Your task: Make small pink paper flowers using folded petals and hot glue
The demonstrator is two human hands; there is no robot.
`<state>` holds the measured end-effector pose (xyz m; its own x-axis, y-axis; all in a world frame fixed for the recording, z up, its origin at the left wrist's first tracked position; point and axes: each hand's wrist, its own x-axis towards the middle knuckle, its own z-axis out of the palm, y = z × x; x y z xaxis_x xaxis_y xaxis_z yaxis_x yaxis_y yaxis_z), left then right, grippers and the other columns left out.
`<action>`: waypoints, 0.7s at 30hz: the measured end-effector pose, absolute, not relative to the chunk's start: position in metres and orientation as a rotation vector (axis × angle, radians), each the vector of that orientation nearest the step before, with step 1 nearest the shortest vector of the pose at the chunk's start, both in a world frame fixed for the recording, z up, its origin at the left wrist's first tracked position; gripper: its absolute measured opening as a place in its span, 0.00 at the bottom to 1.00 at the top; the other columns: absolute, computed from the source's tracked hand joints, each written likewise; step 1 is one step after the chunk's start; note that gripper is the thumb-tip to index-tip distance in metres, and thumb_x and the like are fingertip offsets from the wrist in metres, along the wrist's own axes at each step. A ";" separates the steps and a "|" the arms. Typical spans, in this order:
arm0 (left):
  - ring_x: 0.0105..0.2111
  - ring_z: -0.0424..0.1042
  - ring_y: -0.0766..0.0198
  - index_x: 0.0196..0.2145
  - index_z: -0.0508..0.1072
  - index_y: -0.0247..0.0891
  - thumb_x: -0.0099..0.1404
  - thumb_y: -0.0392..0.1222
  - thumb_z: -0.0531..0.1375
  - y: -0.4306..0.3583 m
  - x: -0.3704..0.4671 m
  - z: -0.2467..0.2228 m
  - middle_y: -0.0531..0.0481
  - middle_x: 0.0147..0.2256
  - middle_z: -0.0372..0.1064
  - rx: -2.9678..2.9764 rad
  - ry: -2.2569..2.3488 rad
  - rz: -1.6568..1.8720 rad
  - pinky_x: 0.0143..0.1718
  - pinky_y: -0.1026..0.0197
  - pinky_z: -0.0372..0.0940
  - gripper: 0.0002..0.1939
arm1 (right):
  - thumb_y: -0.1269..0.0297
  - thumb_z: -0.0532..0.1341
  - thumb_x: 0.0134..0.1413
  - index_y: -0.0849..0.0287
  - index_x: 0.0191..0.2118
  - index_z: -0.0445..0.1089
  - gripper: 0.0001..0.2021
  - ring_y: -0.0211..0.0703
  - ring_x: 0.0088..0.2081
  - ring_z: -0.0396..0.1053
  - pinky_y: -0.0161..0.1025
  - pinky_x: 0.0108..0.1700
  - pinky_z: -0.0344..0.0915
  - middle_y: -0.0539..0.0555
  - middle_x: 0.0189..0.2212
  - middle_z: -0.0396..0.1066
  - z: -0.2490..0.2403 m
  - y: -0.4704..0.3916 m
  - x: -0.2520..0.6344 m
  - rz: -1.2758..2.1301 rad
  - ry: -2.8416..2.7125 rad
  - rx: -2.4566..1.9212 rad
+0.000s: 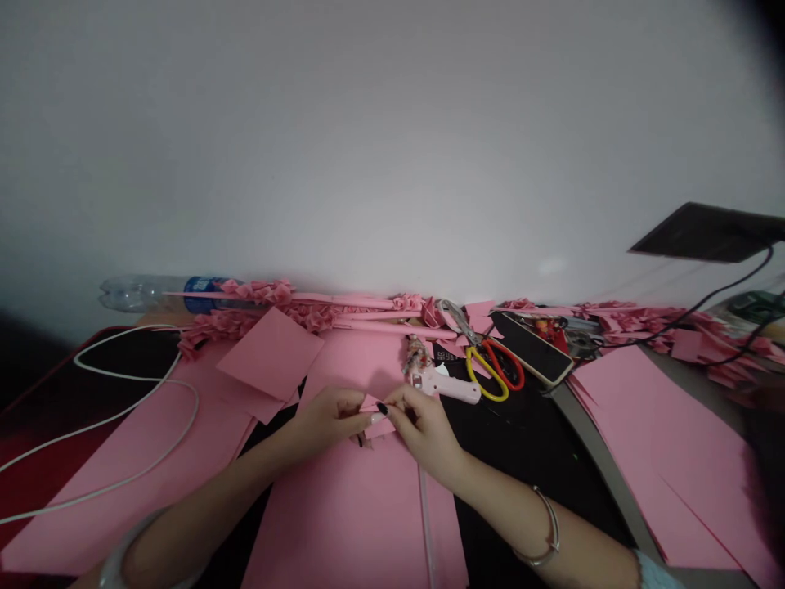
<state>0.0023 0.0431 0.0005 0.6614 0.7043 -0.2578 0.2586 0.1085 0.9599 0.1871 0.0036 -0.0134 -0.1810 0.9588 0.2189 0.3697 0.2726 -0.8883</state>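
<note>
Between my two hands is a small folded piece of pink paper (379, 428), held over a long pink sheet (343, 507). My left hand (331, 417) pinches its left side, thumb toward me. From the right, my right hand (423, 425) grips the upper right part, its dark-nailed thumb pressed on the fold. Some of the paper is hidden behind the fingers. Just beyond my right hand lies a pale pink glue gun (450, 384) with a stained nozzle end. Scissors (495, 368) with yellow and red handles rest to its right.
Pink paper flower stems (368, 315) lie along the wall beside a plastic bottle (144, 293). A phone (536, 348) sits behind the scissors. Pink sheets (662, 458) are stacked at right, squares (273, 352) at left. A white cable (141, 380) loops over the left side.
</note>
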 end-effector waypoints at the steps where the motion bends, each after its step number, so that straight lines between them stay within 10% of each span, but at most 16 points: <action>1: 0.27 0.73 0.64 0.27 0.73 0.35 0.63 0.49 0.59 0.043 0.001 0.000 0.51 0.24 0.74 1.455 0.843 0.380 0.31 0.64 0.67 0.15 | 0.70 0.57 0.57 0.59 0.29 0.68 0.07 0.36 0.24 0.59 0.33 0.28 0.55 0.47 0.22 0.63 -0.014 0.004 0.187 0.894 -1.713 -1.226; 21: 0.27 0.73 0.62 0.25 0.76 0.35 0.60 0.47 0.62 0.043 0.005 -0.011 0.50 0.24 0.75 1.461 0.991 0.550 0.30 0.64 0.66 0.13 | 0.71 0.58 0.58 0.56 0.37 0.68 0.04 0.44 0.40 0.68 0.42 0.43 0.64 0.54 0.37 0.69 -0.009 0.007 0.188 0.846 -1.586 -1.051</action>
<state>0.0049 0.0432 -0.0112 0.5212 0.8257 -0.2159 0.2537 0.0917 0.9629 0.1878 0.0068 -0.0091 -0.1100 0.9271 0.3584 0.2185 0.3743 -0.9012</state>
